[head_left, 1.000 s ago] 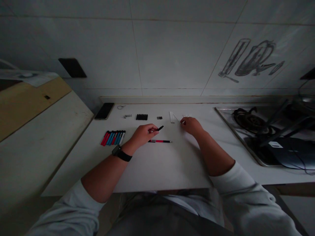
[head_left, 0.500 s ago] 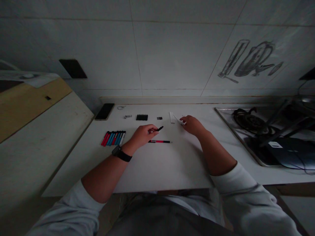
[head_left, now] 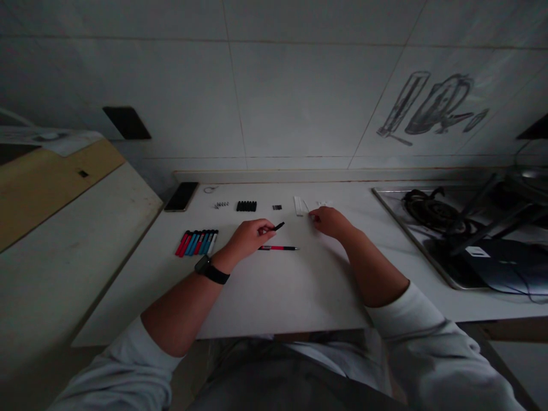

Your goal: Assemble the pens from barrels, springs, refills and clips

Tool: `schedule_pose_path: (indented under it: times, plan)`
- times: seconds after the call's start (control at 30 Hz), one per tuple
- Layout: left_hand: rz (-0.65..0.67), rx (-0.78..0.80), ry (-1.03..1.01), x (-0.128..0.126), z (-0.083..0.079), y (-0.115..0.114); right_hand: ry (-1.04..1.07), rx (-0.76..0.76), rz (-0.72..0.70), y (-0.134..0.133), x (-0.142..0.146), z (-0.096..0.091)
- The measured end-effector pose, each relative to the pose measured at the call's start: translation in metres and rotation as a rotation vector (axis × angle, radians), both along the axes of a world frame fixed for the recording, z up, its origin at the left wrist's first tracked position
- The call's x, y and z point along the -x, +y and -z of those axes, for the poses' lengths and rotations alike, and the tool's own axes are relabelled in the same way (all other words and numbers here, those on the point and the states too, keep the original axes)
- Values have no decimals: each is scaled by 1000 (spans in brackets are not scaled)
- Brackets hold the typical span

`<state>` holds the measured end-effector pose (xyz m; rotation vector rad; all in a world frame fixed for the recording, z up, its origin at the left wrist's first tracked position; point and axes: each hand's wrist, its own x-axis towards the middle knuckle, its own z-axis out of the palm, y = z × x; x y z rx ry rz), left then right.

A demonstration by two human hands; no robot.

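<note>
In my left hand, a small black pen part is pinched between thumb and fingers, its tip pointing up and right. My right hand has its fingers closed on the near end of a thin white pen refill. More white refills lie side by side just left of it. Small whitish pieces sit behind the right knuckles. Below my left hand lies a red and black pen, its left end covered by the hand.
Red, blue and white pen barrels lie in a row at left. Behind them are small springs, black pen parts, small dark pieces and a phone. A gas stove borders the counter at right.
My right hand has moved slightly left, and the thin refill at its fingers has swung steeper. The whitish pieces behind that hand show more. My left hand keeps its hold.
</note>
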<state>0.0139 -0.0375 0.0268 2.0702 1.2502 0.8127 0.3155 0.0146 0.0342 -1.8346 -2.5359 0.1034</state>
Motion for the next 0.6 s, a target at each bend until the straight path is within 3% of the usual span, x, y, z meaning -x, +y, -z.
schedule_pose_path:
  times: [0.33, 0.6]
  plan:
    - [7, 16, -8, 0, -2, -1, 50, 18, -24, 0, 4, 2]
    - [10, 21, -14, 0, -2, -1, 99, -25, 56, 3, 4, 7]
